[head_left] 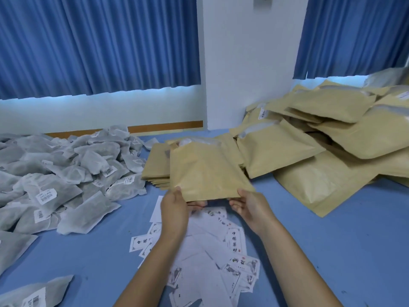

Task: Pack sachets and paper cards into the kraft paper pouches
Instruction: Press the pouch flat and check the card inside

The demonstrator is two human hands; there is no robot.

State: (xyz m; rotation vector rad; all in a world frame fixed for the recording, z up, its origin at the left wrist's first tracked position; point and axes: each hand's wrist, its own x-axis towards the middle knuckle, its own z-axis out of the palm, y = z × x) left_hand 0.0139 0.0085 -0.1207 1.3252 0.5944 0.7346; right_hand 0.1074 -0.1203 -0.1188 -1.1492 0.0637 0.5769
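- Head view: bulging pouches [332, 140] are piled right of the held kraft pouch [205, 173]. A heap of sachets [66, 173] lies to its left and paper cards [210, 251] lie beneath it on the table [332, 240], so much packing seems left.
- The left hand [174, 207] and right hand [250, 207] each pinch a near corner of that pouch, thumbs on top.
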